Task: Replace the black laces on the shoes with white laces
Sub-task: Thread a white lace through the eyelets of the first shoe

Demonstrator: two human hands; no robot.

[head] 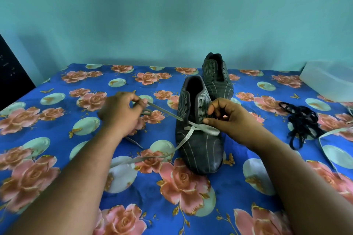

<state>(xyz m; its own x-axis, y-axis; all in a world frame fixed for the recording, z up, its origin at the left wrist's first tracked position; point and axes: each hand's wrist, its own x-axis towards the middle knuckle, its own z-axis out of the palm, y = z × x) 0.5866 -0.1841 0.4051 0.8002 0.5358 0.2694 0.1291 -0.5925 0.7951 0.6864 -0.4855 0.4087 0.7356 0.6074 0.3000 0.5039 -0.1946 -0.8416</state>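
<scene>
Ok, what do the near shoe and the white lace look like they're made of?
Near shoe: dark upper, probably leather or a synthetic lookalike, smooth with a dull sheen at the toe and pale stitched lines; the panels by the eyelets look ribbed. White lace: flat woven fabric tape, matte and limp; I can't tell the fibre.
</scene>
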